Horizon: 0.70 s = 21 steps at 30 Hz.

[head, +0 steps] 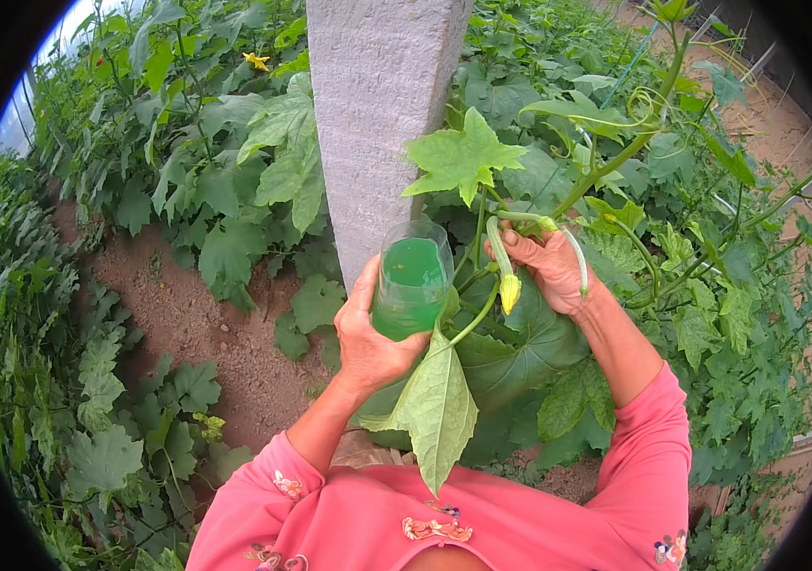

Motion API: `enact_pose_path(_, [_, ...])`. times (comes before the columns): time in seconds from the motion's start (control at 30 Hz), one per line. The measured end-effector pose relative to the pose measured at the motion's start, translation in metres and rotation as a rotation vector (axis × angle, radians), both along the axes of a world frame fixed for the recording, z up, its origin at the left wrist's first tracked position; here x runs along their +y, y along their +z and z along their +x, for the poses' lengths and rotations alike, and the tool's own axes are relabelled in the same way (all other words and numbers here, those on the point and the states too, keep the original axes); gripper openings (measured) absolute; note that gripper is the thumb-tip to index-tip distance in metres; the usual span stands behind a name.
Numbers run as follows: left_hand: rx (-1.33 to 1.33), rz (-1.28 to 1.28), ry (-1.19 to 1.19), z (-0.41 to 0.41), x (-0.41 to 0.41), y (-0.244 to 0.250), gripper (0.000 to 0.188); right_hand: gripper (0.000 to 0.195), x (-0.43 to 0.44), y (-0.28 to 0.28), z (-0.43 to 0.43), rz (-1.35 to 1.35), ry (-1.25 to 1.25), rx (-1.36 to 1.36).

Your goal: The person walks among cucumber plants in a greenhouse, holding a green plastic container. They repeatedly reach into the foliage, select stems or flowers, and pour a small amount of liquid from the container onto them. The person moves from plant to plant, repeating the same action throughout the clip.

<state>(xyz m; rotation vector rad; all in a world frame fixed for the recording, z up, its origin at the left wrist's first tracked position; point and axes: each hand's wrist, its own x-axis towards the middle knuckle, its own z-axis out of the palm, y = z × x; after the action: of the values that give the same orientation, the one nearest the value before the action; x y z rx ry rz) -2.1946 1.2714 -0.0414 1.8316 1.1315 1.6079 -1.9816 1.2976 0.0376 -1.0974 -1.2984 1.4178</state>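
My left hand (381,357) is wrapped around a clear plastic cup-like container (413,275) of green liquid, tilted so its open top faces me. To its right, my right hand (552,264) has its fingers closed at a joint of a climbing gourd vine (595,175). A slender young gourd (500,246) hangs in front of those fingers, tipped with a yellow flower bud (511,292). Another thin green fruit (577,257) curves down over the back of this hand. The fingertips are partly hidden by the gourd. A pale leaf (442,410) droops between my forearms.
A broad grey concrete post (384,121) rises just beyond the container. Dense leafy vines (227,178) grow on both sides, with a yellow flower (256,61) at the upper left. Bare soil (235,357) shows at left, and a light-blue string (631,64) runs through the vines at right.
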Motion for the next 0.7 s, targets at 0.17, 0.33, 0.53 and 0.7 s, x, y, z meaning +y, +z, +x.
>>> enact_pose_path(0.17, [0.008,0.026,0.020,-0.002,0.000,-0.003,0.072,0.024,-0.001,-0.004,0.004,-0.080,0.021,0.208])
enact_pose_path(0.33, [-0.036,-0.013,0.028,-0.003,-0.003,-0.001,0.073,0.028,0.002,-0.012,0.004,-0.005,0.035,0.220])
enact_pose_path(0.53, [-0.056,-0.035,0.058,-0.004,-0.001,-0.004,0.076,0.022,0.003,-0.013,-0.004,0.036,-0.114,0.138])
enact_pose_path(0.7, [-0.068,-0.055,0.055,-0.002,0.003,-0.005,0.079,0.021,0.002,-0.019,-0.003,0.094,-0.225,0.164])
